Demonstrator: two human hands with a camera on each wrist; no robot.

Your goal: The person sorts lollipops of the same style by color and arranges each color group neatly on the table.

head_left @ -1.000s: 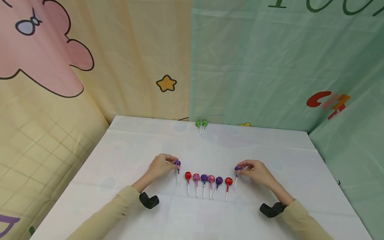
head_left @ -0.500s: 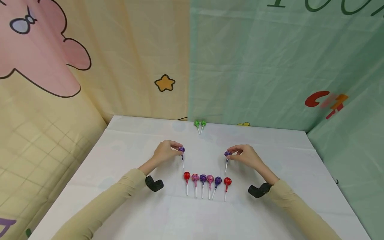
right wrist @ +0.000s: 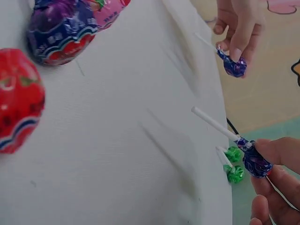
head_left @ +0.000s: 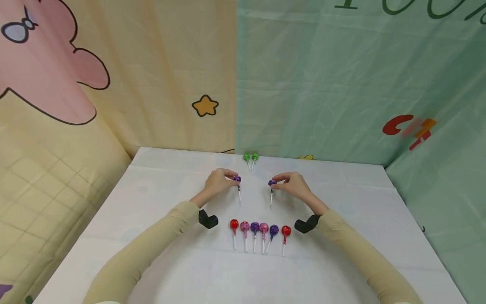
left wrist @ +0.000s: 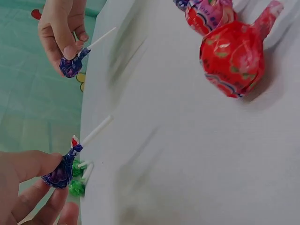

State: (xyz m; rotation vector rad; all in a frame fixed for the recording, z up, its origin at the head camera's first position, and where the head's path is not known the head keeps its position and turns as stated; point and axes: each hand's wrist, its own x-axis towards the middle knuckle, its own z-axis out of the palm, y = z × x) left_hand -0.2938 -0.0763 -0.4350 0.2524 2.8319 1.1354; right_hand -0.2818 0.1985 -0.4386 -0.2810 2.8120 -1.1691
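Note:
My left hand (head_left: 219, 182) pinches a purple lollipop (left wrist: 60, 172) by its wrapped head, the white stick pointing down toward the table. Opposite it, my right hand (head_left: 293, 185) holds another purple lollipop (right wrist: 257, 161) the same way. Both are above the white table, a short gap between them. Closer to me lies a row of lollipops: a red one (head_left: 234, 224) at the left end, a red one (head_left: 286, 231) at the right end, and pink and purple ones (head_left: 255, 228) between. Two green lollipops (head_left: 251, 157) lie side by side beyond my hands.
The white table (head_left: 182, 270) reaches back to a patterned curtain (head_left: 322, 84), and the green lollipops lie near that far edge. A black curved piece sits at each wrist, one (head_left: 208, 219) on the left and one (head_left: 306, 224) on the right.
Both hands have moved forward and toward each other, carrying the purple lollipops from the ends of the row to beyond it. The row and the green lollipops stay put.

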